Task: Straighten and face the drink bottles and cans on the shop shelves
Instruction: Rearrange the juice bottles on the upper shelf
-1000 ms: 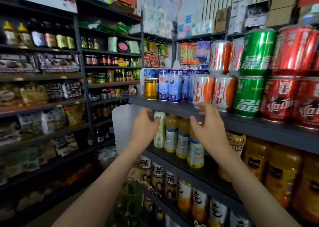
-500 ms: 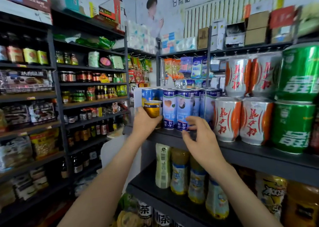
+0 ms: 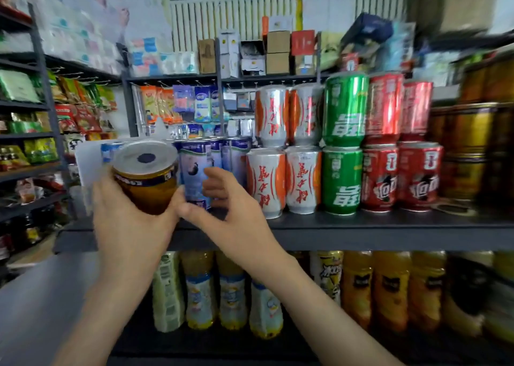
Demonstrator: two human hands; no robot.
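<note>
Gold can (image 3: 146, 179): rigid, slick, probably full and heavy; left hand (image 3: 130, 226) grips its lower wall, right hand (image 3: 230, 221) loosely curled alongside, thumb touching.

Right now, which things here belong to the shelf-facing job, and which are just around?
Job: gold can in left hand; blue-white cans; silver-orange cans; green cans; red cans; drink bottles below.
Around: hanging snack packets; cardboard boxes up top.

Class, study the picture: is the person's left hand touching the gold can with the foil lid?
Touching. The head view shows the left hand curled round the lower body of the gold can, with no gap between them.
</note>
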